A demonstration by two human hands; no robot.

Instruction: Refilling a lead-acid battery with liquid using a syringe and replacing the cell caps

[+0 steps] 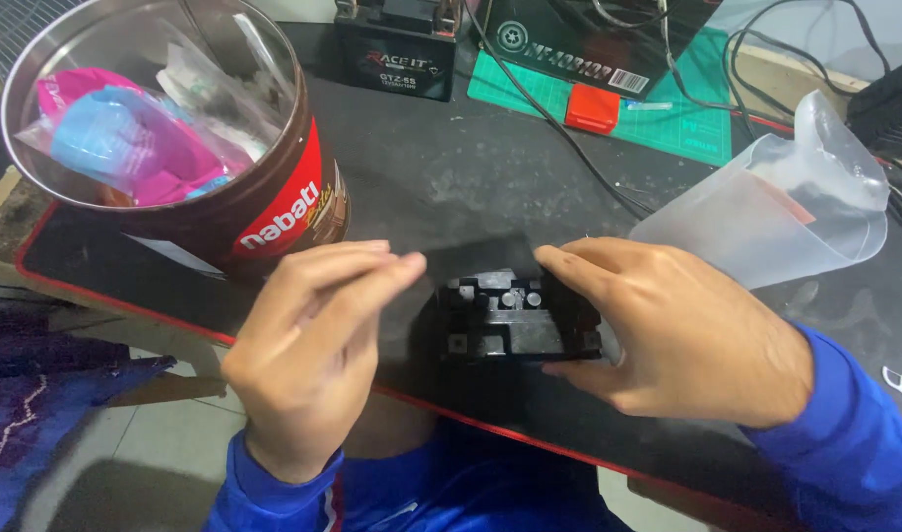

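Black plastic block [510, 320] is what we've got pinched in our right hand [668, 335], on the dark mat [441, 177] just right of the round tin [190, 128]. Our left hand [308, 355] hovers beside the block, fingers loosely curled around nothing.

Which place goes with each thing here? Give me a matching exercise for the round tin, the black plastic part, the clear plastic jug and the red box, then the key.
Things:
1. round tin
2. black plastic part
3. clear plastic jug
4. red box

Places:
A. on the green cutting mat at the back
B. lying on its side at the right
C. standing upright at the left, bags inside
D. under the right hand, near the left hand

Pairs: 1-C, 2-D, 3-B, 4-A
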